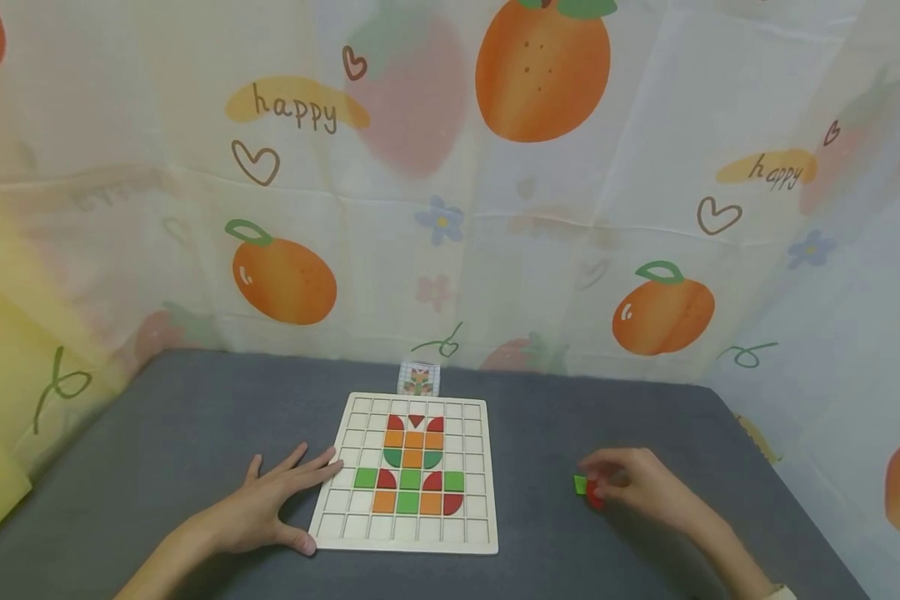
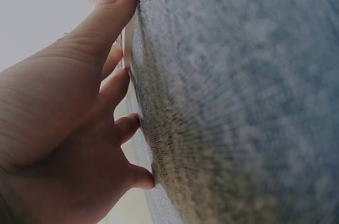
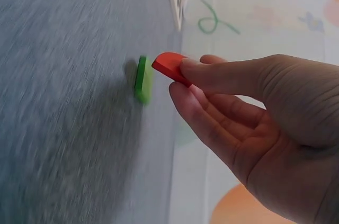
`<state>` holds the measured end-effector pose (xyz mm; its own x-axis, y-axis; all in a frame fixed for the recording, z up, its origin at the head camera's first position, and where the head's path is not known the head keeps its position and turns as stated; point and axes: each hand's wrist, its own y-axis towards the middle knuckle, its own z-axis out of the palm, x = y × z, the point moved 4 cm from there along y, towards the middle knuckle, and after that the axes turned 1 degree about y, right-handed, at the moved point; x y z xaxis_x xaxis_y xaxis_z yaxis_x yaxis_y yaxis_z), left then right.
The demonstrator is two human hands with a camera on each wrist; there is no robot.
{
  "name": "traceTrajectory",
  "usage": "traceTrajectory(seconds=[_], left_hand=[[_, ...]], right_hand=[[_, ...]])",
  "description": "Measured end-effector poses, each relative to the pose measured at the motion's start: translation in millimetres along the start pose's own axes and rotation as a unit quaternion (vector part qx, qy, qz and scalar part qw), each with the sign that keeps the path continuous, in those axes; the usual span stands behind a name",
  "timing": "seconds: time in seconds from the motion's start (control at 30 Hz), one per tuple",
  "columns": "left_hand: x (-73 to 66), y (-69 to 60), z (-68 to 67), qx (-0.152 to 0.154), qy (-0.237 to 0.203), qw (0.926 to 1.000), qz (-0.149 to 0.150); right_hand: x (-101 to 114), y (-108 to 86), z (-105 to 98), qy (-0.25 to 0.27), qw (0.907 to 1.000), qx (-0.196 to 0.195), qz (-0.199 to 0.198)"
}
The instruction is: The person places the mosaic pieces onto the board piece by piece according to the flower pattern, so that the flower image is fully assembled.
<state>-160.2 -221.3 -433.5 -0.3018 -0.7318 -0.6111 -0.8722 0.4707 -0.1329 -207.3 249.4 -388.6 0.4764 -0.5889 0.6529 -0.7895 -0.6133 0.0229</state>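
Note:
A white gridded board (image 1: 465, 533) lies on the dark cloth, bearing red, orange and green tiles set in a flower-like pattern. My left hand (image 1: 258, 504) rests at the board's left edge with fingers spread, fingertips and thumb touching its rim. To the right of the board, my right hand (image 1: 641, 487) pinches a red tile (image 3: 170, 65) with a rounded edge between thumb and fingers. Just beside that tile, a green tile (image 3: 142, 80) lies on the cloth, apart from the fingers in the right wrist view.
A small pattern card (image 1: 419, 379) stands behind the board's far edge. The grey-blue cloth (image 1: 555, 433) covers the table, whose far edge meets a hanging fruit-print curtain (image 1: 525, 275). More curtain closes in the left and right sides.

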Motion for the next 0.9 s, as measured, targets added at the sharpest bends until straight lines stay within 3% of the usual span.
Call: traceTrajectory(seconds=[0.27, 0.9], left_hand=[[1.1, 0.3, 1.0, -0.001, 0.003, 1.0000, -0.002], [0.9, 0.7, 1.2, -0.005, 0.004, 1.0000, -0.006]], right_hand=[[19, 21.2, 14, -0.003, 0.9979, -0.019, -0.062], [56, 72.6, 51, 0.015, 0.9983, 0.018, -0.053]])
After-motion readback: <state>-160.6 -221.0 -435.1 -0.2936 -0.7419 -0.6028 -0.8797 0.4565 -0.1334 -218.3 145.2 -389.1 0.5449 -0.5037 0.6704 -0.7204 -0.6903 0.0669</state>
